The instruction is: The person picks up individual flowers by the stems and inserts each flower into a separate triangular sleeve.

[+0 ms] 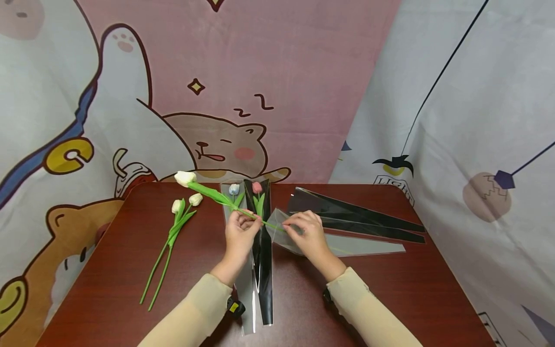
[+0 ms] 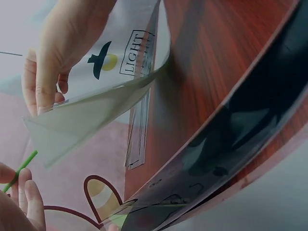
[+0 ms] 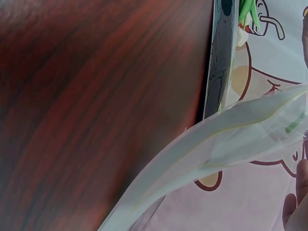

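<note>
Pinching one white tulip (image 1: 210, 193) by its stem, the left hand (image 1: 242, 233) has a narrow grip in the head view; the right hand (image 1: 309, 236) pinches one pale sleeve (image 1: 368, 244) near the stem end, above the tabletop (image 1: 347, 299). Two other white tulips (image 1: 173, 233) lie left, one blue tulip (image 1: 234, 189) and one pink tulip (image 1: 257, 187) (both sleeved) centrally, two dark sleeves (image 1: 347, 208) right. Left wrist view: the stem tip sits just beside the pale sleeve. Right wrist view: green shows at the film; whether inside cannot be told.
</note>
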{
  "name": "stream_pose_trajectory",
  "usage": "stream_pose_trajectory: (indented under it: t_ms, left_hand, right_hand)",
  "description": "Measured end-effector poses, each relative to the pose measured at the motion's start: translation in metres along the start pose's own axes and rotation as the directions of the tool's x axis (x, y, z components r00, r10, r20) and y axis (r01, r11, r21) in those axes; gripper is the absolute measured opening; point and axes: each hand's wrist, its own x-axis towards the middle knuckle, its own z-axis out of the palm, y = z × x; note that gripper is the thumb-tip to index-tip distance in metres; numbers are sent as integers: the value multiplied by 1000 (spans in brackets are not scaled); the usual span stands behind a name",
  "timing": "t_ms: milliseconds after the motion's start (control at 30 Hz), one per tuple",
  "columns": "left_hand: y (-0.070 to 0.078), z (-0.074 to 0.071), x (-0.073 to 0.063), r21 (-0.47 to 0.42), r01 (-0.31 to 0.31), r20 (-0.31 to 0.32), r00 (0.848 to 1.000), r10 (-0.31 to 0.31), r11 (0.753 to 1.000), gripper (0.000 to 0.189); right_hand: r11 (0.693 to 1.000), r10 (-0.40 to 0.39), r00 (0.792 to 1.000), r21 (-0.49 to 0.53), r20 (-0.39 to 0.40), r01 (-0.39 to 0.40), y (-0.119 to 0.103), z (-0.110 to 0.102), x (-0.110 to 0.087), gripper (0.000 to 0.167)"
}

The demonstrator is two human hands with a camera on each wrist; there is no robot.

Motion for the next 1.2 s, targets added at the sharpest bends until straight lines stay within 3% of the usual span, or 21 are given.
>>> stream_pose_trajectory:
  t_ms: [133,400,733,967,1067,1200]
  left_hand:
    - [-2,-1,1,49,-4,47,999,2,999,29]
    - [-3,-1,1,201,3,102,995,-24,980,16]
    - [9,0,-3,251,-60,187,982,13,966,22]
    - [38,5,-14,305,-53,192,981,-6,951,23]
    - [41,5,-14,330,-56,185,983,-6,943,21]
    - [32,4,-12,308,-79,175,984,25,948,16]
  right_hand:
    - [1000,-9,1000,-4,-10,9,0,1,0,8]
    - [998,-39,999,-47,-12,39,0,3,0,8]
    - [999,-7,1000,-53,20,8,2,3,-1,5]
    - [998,-36,999,-48,-5,36,0,4,1,5]
    - [998,-39,999,-45,-11,39,-1,4,1,5]
    - [998,-39,999,-43,-15,38,-2,5,1,7]
